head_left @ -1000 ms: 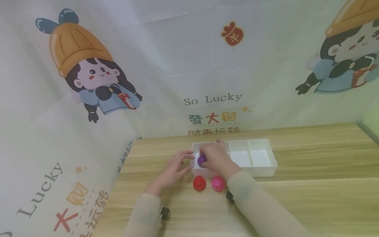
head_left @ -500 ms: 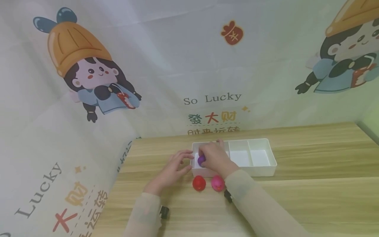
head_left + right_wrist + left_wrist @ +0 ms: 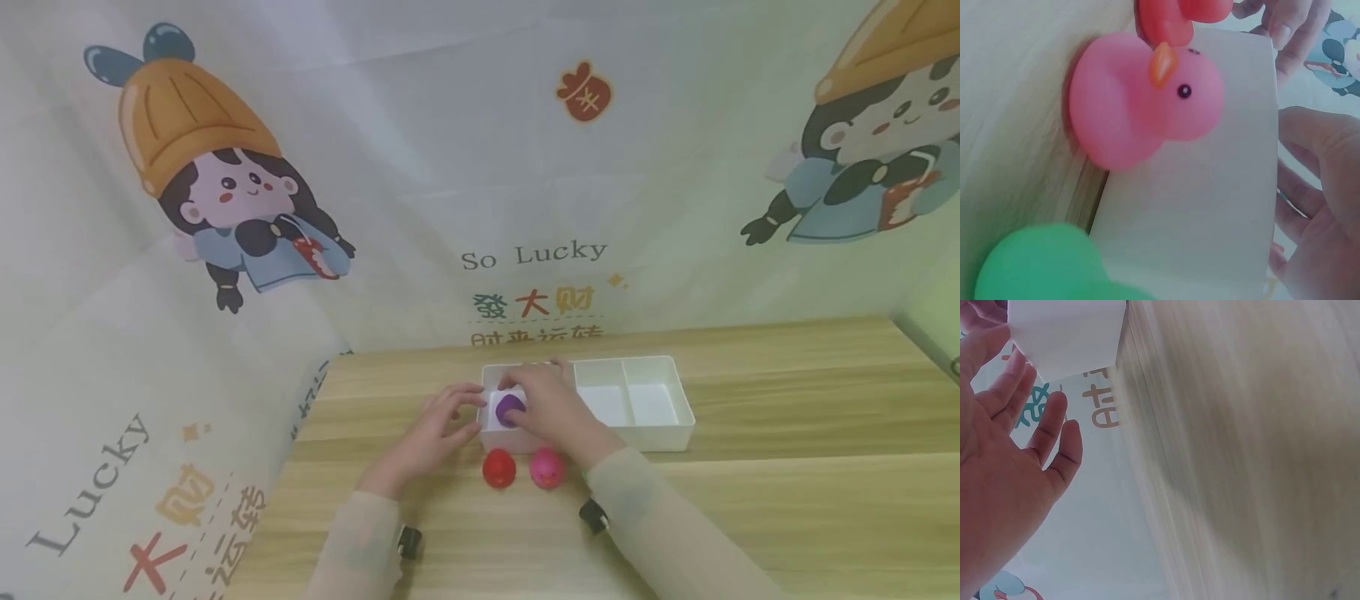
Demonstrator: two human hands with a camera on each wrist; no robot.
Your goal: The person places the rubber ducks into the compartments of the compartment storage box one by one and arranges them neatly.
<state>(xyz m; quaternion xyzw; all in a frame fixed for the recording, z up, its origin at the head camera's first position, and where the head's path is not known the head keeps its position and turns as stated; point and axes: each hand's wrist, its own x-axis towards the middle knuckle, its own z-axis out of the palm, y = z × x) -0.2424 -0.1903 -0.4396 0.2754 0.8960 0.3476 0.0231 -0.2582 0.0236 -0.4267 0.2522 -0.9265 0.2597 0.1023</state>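
In the head view a small rounded purple toy [image 3: 509,410] lies in the leftmost compartment of a white divided box [image 3: 651,437]. My right hand [image 3: 551,404] reaches over the box's front wall; its thumb and index finger stand apart around the toy. At the box's left end is my left hand [image 3: 442,425], fingers loosely bent and fingertips right at the end wall. In the left wrist view that hand [image 3: 1010,450] has its thumb by the box [image 3: 1069,337]. The right wrist view hides the toy behind the box wall [image 3: 1210,206].
A red rubber duck [image 3: 498,468] and a pink rubber duck [image 3: 547,468] sit on the wooden table [image 3: 787,517] in front of the box. The right wrist view also shows a rounded green thing [image 3: 1047,269]. A printed cloth [image 3: 420,167] hangs behind.
My right hand's thumb and index finger have spread away from the purple toy, and more of it shows. The left hand stays at the box end. The head view has shifted slightly.
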